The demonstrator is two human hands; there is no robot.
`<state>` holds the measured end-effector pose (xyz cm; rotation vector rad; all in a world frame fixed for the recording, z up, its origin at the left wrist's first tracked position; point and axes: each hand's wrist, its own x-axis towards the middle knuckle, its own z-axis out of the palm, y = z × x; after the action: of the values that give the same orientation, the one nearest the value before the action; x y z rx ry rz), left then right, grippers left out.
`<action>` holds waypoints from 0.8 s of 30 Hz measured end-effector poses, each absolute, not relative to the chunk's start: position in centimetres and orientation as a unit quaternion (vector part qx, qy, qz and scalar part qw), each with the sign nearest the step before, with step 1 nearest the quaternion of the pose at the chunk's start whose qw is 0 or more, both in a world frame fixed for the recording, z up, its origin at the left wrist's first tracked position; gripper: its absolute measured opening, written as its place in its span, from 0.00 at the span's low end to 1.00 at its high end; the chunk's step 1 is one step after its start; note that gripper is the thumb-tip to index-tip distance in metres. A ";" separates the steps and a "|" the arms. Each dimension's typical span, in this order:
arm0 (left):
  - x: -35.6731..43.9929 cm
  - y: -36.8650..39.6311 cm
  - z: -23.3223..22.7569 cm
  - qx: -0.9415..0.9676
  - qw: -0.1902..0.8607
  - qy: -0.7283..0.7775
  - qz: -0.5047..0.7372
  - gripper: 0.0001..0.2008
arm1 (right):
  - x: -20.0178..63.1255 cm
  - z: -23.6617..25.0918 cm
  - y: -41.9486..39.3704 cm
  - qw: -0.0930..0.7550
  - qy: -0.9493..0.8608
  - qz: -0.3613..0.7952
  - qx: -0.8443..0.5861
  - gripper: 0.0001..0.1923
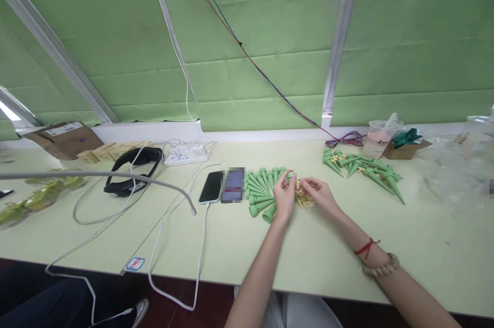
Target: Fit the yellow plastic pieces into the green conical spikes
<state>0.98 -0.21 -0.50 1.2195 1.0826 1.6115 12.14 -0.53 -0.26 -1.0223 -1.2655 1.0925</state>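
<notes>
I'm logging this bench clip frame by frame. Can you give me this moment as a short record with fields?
left hand: left hand, fingers pinched on a green cone at the edge of the left cone pile
right hand: right hand, fingertips meeting the left hand's, over small yellow parts
second pile: finished cones, to the right
wrist: red string and bead bracelet
nearby: two phones, headphones, power strip
surface: pale green table

Matt green plastic cones (260, 191), smooth pale table (309, 251), seemingly wooden bead bracelet (380, 268)
</notes>
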 end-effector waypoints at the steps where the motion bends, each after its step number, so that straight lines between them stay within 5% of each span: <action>1: 1.0 -0.2 -0.6 0.488 0.407 0.431 0.640 0.22 | 12.2 -0.3 -0.5 0.555 -0.528 0.472 -0.435 0.22; 24: 0.6 -0.1 -1.0 0.501 0.376 0.450 0.637 0.22 | 13.1 -0.4 0.0 0.543 -0.509 0.513 -0.428 0.23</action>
<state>0.65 -0.09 -0.96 1.2804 1.1504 1.6292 13.07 0.03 -0.37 -1.0166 -1.2072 1.2174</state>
